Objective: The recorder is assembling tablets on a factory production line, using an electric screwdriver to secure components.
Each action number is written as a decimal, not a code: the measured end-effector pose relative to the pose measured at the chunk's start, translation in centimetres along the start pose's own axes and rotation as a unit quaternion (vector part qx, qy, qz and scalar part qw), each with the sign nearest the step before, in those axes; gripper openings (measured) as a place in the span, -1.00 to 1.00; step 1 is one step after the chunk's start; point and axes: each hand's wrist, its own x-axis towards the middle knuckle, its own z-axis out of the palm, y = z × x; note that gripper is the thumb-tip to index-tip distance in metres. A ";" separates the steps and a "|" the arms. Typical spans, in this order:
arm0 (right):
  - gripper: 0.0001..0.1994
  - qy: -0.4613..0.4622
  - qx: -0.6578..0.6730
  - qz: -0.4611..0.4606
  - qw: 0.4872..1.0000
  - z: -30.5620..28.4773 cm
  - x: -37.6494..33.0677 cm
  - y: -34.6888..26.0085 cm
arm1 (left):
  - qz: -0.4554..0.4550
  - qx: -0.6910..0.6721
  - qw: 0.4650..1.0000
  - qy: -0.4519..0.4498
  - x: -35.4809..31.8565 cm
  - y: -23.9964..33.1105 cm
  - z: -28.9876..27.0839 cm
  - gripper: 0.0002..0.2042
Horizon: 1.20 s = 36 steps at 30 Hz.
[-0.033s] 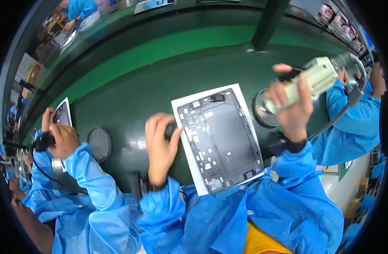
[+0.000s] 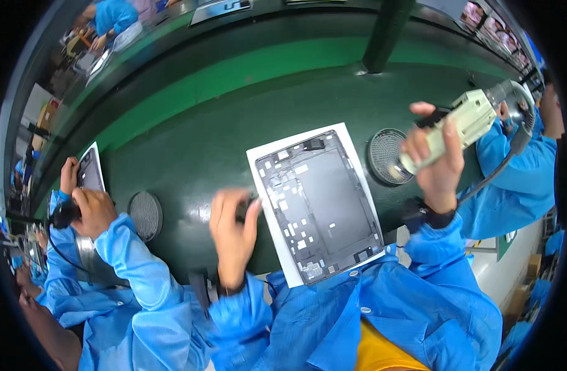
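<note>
A grey tablet housing, dotted with small white pieces, lies on a white sheet before me. Beside its left edge is my left hand, fingers curled and blurred, thumb apart from them; I make out nothing held there. My right hand is wrapped round a cream electric screwdriver, its cable running off at the upper right. The tool's front end points down to the left, over the right part of a round ridged dish. Whether it touches the dish I cannot tell.
To the left, a co-worker's hands hold a dark tool near another tablet part. A second round dish stands between us. A dark post rises at the back of the green bench. Another worker's blue sleeve is at right.
My left hand's fingers have curled in more and shifted slightly down. My right hand and the screwdriver have moved a little right and down. The housing and sheet sit slightly further left.
</note>
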 end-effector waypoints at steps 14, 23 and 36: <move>-0.58 0.214 -0.428 0.119 0.870 -16.1 -7.8 -3.5 | -0.505 -0.418 0.752 -0.066 -13.2 7.1 4.7 -0.66; -0.38 0.149 -0.365 0.086 0.915 -14.9 -9.4 -2.6 | -0.396 -0.300 0.867 0.042 -10.5 6.9 4.2 -0.71; -0.50 0.073 -0.711 0.030 0.699 -11.9 -7.6 -4.2 | -0.239 -0.309 0.915 0.106 12.8 -7.6 4.2 -0.70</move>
